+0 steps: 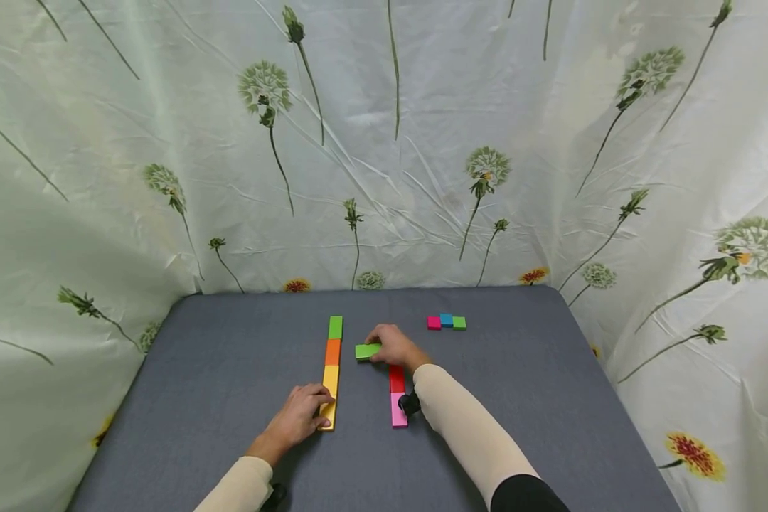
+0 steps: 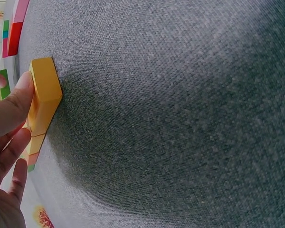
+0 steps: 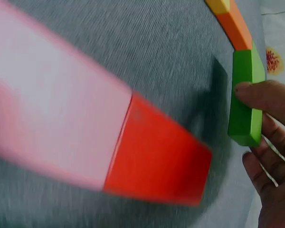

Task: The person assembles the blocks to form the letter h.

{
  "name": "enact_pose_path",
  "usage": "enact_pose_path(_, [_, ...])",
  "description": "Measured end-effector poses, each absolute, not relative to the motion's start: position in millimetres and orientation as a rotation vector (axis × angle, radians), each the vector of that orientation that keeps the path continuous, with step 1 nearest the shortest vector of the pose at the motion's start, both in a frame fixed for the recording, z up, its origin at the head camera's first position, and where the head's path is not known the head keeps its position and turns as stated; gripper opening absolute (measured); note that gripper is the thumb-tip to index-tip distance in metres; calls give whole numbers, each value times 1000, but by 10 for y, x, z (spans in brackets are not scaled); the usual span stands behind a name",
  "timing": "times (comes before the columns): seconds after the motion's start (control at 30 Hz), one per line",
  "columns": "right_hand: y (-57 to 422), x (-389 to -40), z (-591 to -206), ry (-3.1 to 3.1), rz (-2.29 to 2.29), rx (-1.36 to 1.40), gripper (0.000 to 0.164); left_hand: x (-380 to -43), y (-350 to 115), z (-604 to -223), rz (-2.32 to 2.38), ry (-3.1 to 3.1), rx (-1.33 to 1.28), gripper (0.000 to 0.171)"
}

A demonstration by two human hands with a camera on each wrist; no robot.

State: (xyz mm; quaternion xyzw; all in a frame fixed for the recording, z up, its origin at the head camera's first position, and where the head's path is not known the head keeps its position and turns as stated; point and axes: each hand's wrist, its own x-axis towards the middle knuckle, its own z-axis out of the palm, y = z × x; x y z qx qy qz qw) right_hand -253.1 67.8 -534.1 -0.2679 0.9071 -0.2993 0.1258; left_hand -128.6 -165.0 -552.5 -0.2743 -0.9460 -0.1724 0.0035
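My right hand (image 1: 393, 346) pinches a green block (image 3: 242, 118), thumb on one long face. The right wrist view shows it raised off the cloth, its shadow beside it. A red block (image 1: 397, 379) lies under that wrist, end to end with a pink block (image 1: 399, 412). To the left, my left hand (image 1: 296, 414) holds the near amber block (image 2: 46, 78) with thumb and fingers. That block ends a straight row; beyond it come a yellow block (image 1: 331, 377), an orange block (image 1: 333, 352) and another green block (image 1: 336, 327).
At the back right, small magenta (image 1: 434, 323), blue (image 1: 446, 320) and green blocks (image 1: 459, 323) lie side by side. Everything rests on a grey cloth-covered table (image 1: 525, 398). A flower-printed curtain (image 1: 384, 178) hangs along its back and sides.
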Motion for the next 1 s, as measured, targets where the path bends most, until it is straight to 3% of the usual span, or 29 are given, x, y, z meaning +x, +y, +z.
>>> enact_pose_path(0.47, [381, -2440, -5475, 2634, -831, -617, 28, -1281, -1676, -5548, -523, -2937, -880, 29])
enact_pose_path(1.0, [324, -2407, -5524, 2645, -889, -613, 30, -1276, -1659, -5534, -519, -2959, -863, 29])
